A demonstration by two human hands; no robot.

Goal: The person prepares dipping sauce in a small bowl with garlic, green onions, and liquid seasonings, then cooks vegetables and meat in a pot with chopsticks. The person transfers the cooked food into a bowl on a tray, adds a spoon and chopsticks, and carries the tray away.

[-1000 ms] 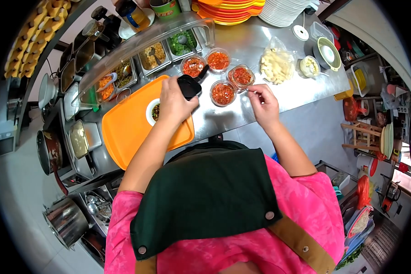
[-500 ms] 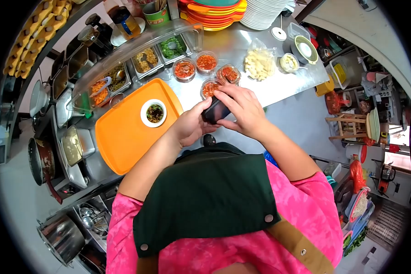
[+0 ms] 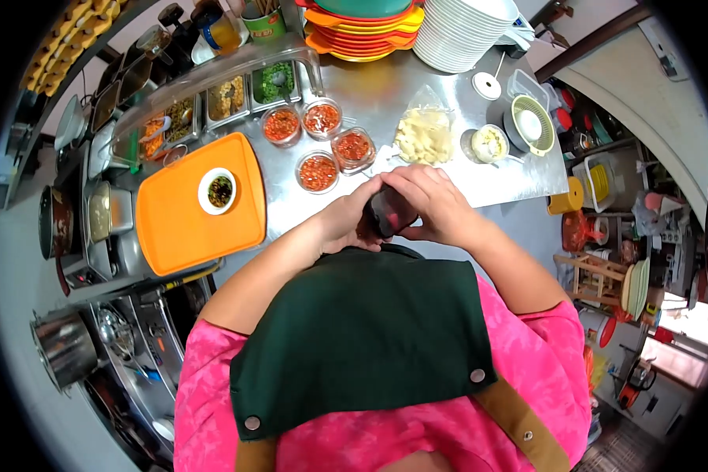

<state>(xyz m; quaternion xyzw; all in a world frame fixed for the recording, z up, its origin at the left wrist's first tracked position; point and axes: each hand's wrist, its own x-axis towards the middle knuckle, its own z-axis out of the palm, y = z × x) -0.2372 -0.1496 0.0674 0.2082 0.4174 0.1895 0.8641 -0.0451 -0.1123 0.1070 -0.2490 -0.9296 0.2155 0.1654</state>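
Observation:
A dark, glossy container (image 3: 390, 211) is held between my two hands, close to the top of the green apron. My left hand (image 3: 346, 214) grips its left side and my right hand (image 3: 431, 197) wraps its top and right side. Beyond them on the steel counter stand several clear cups of chopped red chili, the nearest being a chili cup (image 3: 318, 172). A white bowl (image 3: 217, 191) of dark sauce with green bits rests on the orange tray (image 3: 200, 240). The bag of pale chunks (image 3: 423, 135) lies past my right hand.
Steel bins of toppings (image 3: 226, 99) stand behind a clear cover at the left. Stacked coloured trays (image 3: 362, 35) and white plates (image 3: 456, 35) are at the back. A garlic cup (image 3: 489, 144) and a green strainer (image 3: 532, 124) sit at the right of the counter (image 3: 519, 179).
My left hand has carried the dark container from beside the tray towards my body, and my right hand has come onto it. The view has shifted, so the counter items appear further left.

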